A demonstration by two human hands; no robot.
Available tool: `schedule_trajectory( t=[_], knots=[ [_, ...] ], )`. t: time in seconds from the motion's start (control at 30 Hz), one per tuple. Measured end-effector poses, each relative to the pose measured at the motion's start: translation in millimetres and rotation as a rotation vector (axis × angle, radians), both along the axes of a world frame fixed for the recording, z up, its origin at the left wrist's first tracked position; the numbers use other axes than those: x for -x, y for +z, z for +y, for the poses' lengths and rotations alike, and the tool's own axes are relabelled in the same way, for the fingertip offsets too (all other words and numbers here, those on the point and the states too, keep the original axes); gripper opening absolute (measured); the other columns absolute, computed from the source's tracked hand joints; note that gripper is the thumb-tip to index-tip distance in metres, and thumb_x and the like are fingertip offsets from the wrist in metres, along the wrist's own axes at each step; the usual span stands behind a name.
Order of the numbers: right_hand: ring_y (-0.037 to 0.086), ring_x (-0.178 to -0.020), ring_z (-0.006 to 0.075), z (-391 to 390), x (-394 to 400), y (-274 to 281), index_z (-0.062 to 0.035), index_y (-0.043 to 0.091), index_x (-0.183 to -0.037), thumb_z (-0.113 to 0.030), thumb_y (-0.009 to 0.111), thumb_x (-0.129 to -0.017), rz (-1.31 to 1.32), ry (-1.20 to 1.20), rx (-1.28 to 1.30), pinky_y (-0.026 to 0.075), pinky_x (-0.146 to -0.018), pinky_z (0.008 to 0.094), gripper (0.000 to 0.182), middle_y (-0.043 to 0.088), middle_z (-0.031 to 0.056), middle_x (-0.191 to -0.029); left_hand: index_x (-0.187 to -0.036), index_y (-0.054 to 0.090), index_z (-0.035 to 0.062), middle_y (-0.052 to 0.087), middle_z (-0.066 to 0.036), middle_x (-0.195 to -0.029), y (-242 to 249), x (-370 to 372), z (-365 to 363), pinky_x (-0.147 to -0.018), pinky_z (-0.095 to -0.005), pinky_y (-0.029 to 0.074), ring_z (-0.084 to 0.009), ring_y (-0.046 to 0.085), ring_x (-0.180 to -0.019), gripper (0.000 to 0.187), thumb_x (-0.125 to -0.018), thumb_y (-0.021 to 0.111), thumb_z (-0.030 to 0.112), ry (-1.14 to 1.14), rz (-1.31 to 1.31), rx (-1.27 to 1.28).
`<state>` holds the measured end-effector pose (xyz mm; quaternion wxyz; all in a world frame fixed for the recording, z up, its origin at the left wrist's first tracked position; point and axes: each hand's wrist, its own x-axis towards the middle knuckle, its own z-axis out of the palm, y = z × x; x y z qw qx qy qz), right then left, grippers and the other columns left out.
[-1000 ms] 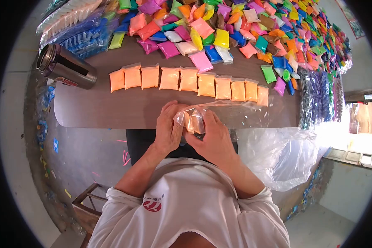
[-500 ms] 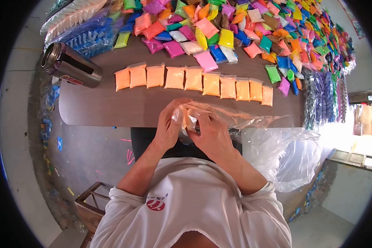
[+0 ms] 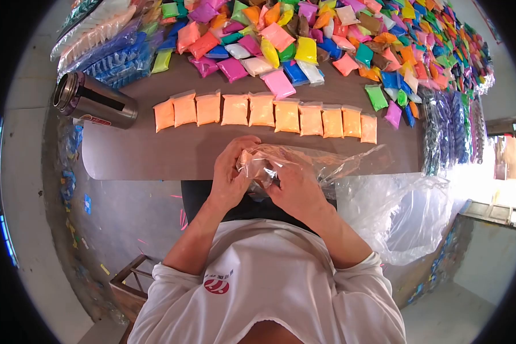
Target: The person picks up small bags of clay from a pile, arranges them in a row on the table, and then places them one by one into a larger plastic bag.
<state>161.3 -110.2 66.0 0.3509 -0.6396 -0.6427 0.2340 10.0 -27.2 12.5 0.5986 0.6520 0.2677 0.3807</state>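
A long clear plastic bag (image 3: 350,163) is crumpled between my hands at the table's front edge. My left hand (image 3: 232,175) is closed around its left end, the thumb pressed on the film. My right hand (image 3: 297,186) is closed on the same bag from the right, fingers curled toward the left hand and partly covered by film. Whether anything sits inside the bunched plastic, I cannot make out. Just beyond my hands, a slightly curved row of several light-orange packets (image 3: 235,110) lies flat on the brown table (image 3: 172,155).
A steel flask (image 3: 97,103) lies tilted at the table's left. Behind the row spreads a big heap of colourful packets (image 3: 304,50). Strips of bagged packets (image 3: 120,60) lie far left, others (image 3: 450,132) at right. Clear plastic sheeting (image 3: 407,218) hangs off the right front edge.
The orange piece seen between my fingers before is no longer distinguishable. The film is now bunched more around my fingers. My view has shifted slightly, while the row looks the same.
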Motion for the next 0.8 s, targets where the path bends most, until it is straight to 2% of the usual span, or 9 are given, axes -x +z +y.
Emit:
schedule_trajectory(
  t=[0.13,0.27,0.37,0.43,0.47,0.53,0.57,0.63,0.8],
  knots=[
    [0.064,-0.107,0.0409,-6,-2,13,-0.0060,0.064,-0.124,-0.014,0.074,-0.084,-0.023,0.000,0.241,0.054,-0.088,0.0455,0.042,0.068,0.0191,-0.117,-0.113,0.061,-0.0031,0.062,-0.014,-0.121,-1,-1,2,-0.092,-0.0317,0.048,-0.0196,0.061,-0.106,0.035,-0.098,0.063,0.028,0.020,0.052,-0.069],
    [0.064,-0.103,0.0414,-22,-21,42,-0.0041,0.058,-0.130,-0.026,0.071,-0.091,-0.037,0.136,0.135,0.055,-0.085,0.0470,0.046,0.064,0.0204,-0.122,-0.112,0.062,-0.0023,0.065,-0.014,-0.116,5,-5,-4,-0.092,-0.0332,0.049,-0.0212,0.062,-0.104,0.028,-0.093,0.066,0.018,0.080,0.137,-0.060],
    [0.067,-0.096,0.0419,-49,-65,70,-0.0001,0.064,-0.119,-0.027,0.068,-0.096,0.202,0.559,0.356,0.056,-0.083,0.0464,0.036,0.068,0.0207,-0.110,-0.111,0.063,-0.0019,0.066,-0.014,-0.113,2,-6,-2,-0.092,-0.0335,0.049,-0.0222,0.063,-0.103,0.028,-0.093,0.065,0.019,0.099,0.145,-0.086],
    [0.069,-0.083,0.0372,-74,-93,93,0.0024,0.065,-0.106,-0.021,0.068,-0.095,0.474,0.520,0.122,0.055,-0.075,0.0458,0.026,0.070,0.0178,-0.092,-0.110,0.063,-0.0018,0.067,-0.014,-0.112,0,-6,-3,-0.092,-0.0337,0.049,-0.0228,0.064,-0.102,0.028,-0.094,0.065,0.020,0.107,0.152,-0.099],
    [0.070,-0.080,0.0319,-81,-110,81,0.0039,0.067,-0.103,-0.020,0.067,-0.096,0.742,0.427,-0.024,0.055,-0.073,0.0416,0.025,0.071,0.0157,-0.090,-0.110,0.063,-0.0018,0.067,-0.014,-0.112,0,-6,-3,-0.092,-0.0339,0.049,-0.0231,0.064,-0.102,0.028,-0.094,0.065,0.021,0.112,0.156,-0.107],
    [0.070,-0.077,0.0232,-81,-136,85,0.0053,0.068,-0.101,-0.019,0.066,-0.096,0.672,-0.093,-0.090,0.054,-0.069,0.0348,0.025,0.073,0.0118,-0.089,-0.109,0.063,-0.0019,0.067,-0.015,-0.110,3,-8,-4,-0.091,-0.0345,0.049,-0.0237,0.064,-0.101,0.028,-0.094,0.065,0.022,0.118,0.163,-0.124],
    [0.069,-0.077,0.0197,-76,-149,96,0.0053,0.068,-0.102,-0.019,0.067,-0.096,0.318,-0.489,-0.005,0.053,-0.069,0.0323,0.025,0.073,0.0100,-0.091,-0.109,0.063,-0.0020,0.067,-0.015,-0.110,1,-8,-4,-0.091,-0.0345,0.049,-0.0237,0.064,-0.101,0.029,-0.094,0.066,0.022,0.117,0.173,-0.134],
    [0.066,-0.074,0.0228,-58,-188,50,0.0023,0.069,-0.107,-0.022,0.071,-0.092,-0.100,-0.689,0.017,0.052,-0.069,0.0350,0.028,0.071,0.0103,-0.088,-0.109,0.063,-0.0022,0.067,-0.015,-0.109,-4,-7,-3,-0.090,-0.0344,0.050,-0.0236,0.064,-0.100,0.029,-0.094,0.066,0.023,0.121,0.195,-0.151],
    [0.063,-0.071,0.0259,-43,-217,-3,-0.0006,0.069,-0.108,-0.028,0.078,-0.084,-0.242,-0.682,0.157,0.051,-0.068,0.0372,0.037,0.067,0.0113,-0.084,-0.107,0.062,-0.0024,0.067,-0.015,-0.109,0,-6,-3,-0.090,-0.0340,0.049,-0.0228,0.064,-0.100,0.029,-0.095,0.067,0.024,0.112,0.165,-0.127]
  ],
)
